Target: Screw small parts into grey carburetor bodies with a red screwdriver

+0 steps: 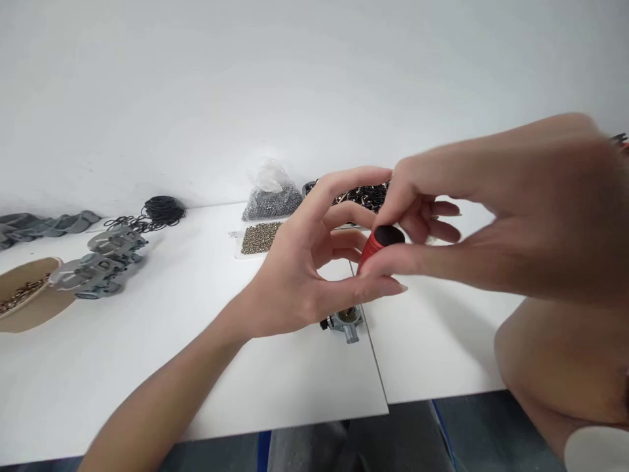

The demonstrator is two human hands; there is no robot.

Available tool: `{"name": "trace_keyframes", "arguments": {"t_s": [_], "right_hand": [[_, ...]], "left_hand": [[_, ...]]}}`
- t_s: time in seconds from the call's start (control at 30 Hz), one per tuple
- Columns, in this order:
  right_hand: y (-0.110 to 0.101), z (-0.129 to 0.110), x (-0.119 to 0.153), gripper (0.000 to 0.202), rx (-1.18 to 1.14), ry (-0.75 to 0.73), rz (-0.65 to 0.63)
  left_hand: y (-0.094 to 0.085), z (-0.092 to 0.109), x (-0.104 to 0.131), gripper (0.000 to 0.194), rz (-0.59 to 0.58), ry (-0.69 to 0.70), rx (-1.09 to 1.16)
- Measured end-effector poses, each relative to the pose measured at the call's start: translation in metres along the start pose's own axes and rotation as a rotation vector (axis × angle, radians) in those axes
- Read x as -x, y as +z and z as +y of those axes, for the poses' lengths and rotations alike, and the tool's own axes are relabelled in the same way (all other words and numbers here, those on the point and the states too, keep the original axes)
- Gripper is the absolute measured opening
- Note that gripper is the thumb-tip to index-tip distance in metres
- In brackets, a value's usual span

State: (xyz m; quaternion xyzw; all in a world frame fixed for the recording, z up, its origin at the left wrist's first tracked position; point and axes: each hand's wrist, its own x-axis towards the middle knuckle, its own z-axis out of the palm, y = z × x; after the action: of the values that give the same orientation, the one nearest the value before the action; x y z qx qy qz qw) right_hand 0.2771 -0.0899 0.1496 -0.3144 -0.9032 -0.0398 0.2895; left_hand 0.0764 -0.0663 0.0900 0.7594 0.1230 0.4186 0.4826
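Observation:
A red cylinder with a black end (381,244) is held up over the table in the middle of the view. My left hand (307,262) curls round its lower part, thumb in front and fingers behind. From the right, my right hand (442,216) pinches its upper end between thumb and index finger, the other fingers bent loosely. Below my left hand, a small grey metal part with a nozzle (348,322) lies on the white table (289,387), partly hidden by the hand.
At the left stand grey metal castings (101,265) beside a beige bowl (39,314) of small brass pieces. Along the wall are black cord loops (164,210), a bag of grey beads (272,200), a tray of brass balls (259,238) and dark small parts (366,196).

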Motion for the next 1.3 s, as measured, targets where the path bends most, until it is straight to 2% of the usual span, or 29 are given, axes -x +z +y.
{"name": "trace_keyframes", "arguments": {"t_s": [0.1,0.2,0.27,0.37,0.43,0.5,0.6,0.7,0.8,0.9,1.0,1.13,1.2,1.3], "right_hand": [[0.012,-0.011,-0.006,0.025,0.069,0.007,0.074],[0.007,-0.011,-0.008,0.024,0.111,-0.031,0.146],[-0.002,-0.005,-0.005,0.015,0.059,-0.074,0.074],[-0.008,0.002,-0.001,0.025,0.002,-0.089,-0.041],[-0.003,0.002,0.000,0.024,0.059,-0.062,-0.001],[0.006,-0.002,-0.003,0.030,0.119,-0.042,0.068],[0.014,-0.008,-0.009,0.038,0.122,-0.014,0.121],[0.006,-0.006,-0.008,0.032,0.020,-0.037,0.030],[-0.006,-0.002,-0.001,0.029,-0.040,-0.081,-0.110],[-0.007,-0.002,0.002,0.023,0.000,-0.056,-0.073],[0.002,-0.008,-0.001,0.023,0.027,-0.037,-0.011],[0.011,-0.011,-0.005,0.030,-0.003,0.033,-0.034],[0.009,-0.010,-0.005,0.026,-0.055,0.018,-0.040],[-0.002,-0.005,-0.004,0.010,-0.172,-0.056,-0.095]], "left_hand": [[0.001,-0.003,0.001,0.058,0.055,0.066,-0.079],[-0.004,-0.002,0.001,0.053,0.025,0.078,-0.069],[-0.007,0.001,0.001,0.053,-0.043,0.076,-0.015],[-0.007,0.004,0.000,0.060,-0.107,0.052,0.016],[-0.003,0.004,-0.001,0.070,-0.079,0.045,-0.026],[0.001,0.002,0.000,0.075,-0.001,0.053,-0.097],[0.003,0.000,0.001,0.059,0.092,0.088,-0.140],[-0.001,0.002,0.002,0.042,0.054,0.097,-0.057],[-0.005,0.007,0.002,0.058,-0.061,0.045,0.009],[-0.002,0.008,0.002,0.073,-0.047,0.036,-0.012],[0.002,0.008,0.003,0.066,0.040,0.050,-0.070],[0.005,0.008,0.004,0.055,0.064,0.059,-0.132],[0.005,0.007,0.004,0.057,0.067,0.085,-0.137],[0.005,0.005,0.002,0.067,0.082,0.133,-0.111]]}}
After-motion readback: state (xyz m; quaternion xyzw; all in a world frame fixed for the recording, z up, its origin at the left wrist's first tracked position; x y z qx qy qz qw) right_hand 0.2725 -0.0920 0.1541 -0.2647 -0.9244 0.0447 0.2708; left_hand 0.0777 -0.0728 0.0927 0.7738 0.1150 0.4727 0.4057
